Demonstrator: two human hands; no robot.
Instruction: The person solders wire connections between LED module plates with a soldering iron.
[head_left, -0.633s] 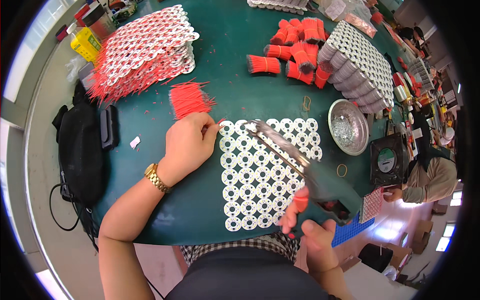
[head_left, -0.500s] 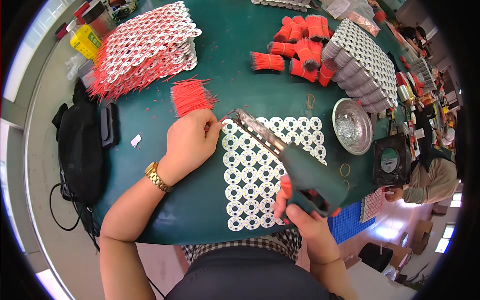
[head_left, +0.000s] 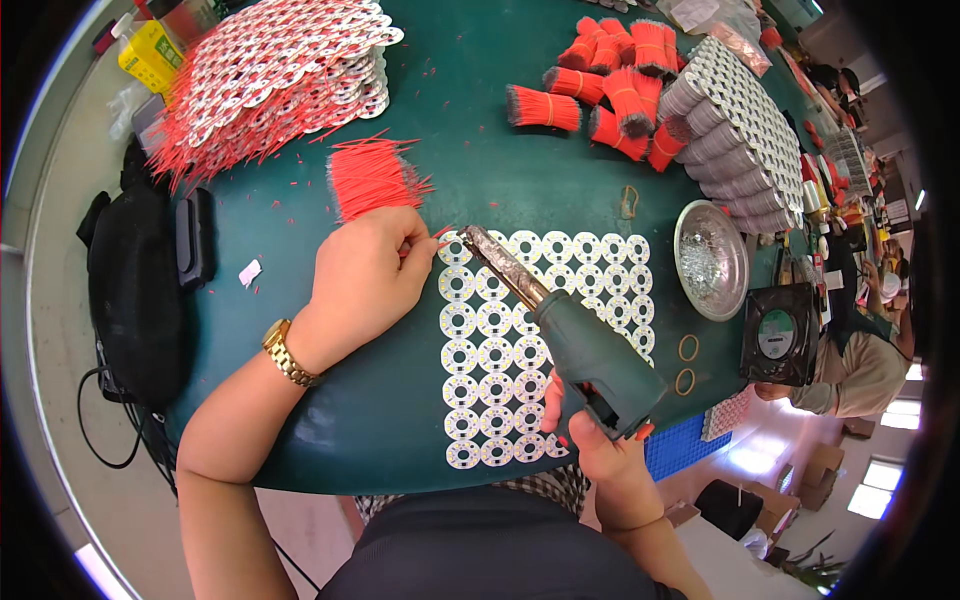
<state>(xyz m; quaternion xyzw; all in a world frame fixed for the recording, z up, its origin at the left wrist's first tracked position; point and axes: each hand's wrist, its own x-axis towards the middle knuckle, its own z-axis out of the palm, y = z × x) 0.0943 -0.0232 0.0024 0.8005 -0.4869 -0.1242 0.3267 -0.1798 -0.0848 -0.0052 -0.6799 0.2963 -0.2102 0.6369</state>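
At the far-left corner of the white ring-board panel [head_left: 494, 356], head view, the only one I have: both hands are working on one spot. The panel lies flat on the green table [head_left: 375, 425], in front of the torso, right of centre. I read the step as joining a red wire [head_left: 441, 234] to the corner ring [head_left: 455, 250]. Loose wire pile [head_left: 370, 180] sits just beyond the left hand.

Grip, left hand [head_left: 370, 265]: thumb and fingers together, pinched on the red wire, which pokes out toward the corner ring. Grip, right hand [head_left: 608, 455]: clamped around the handle of the dark green soldering gun [head_left: 595, 345].

Gun tip is right at the corner ring; can't tell from here whether it touches metal. My call on the next move: wire end steady on its pad, tip kept on the joint, fingers clear of the hot end. Main risk, I'd say: wire shifting before the joint sets.

Pose: left forearm enters near left, elbow bent, angled far and right, back of the hand up, fingers curled. Right forearm enters near right, reaching far and left, thumb along the handle, barrel slanting far-left across the panel. Wired stack [head_left: 285, 75] far left, bare stack [head_left: 745, 130] far right.
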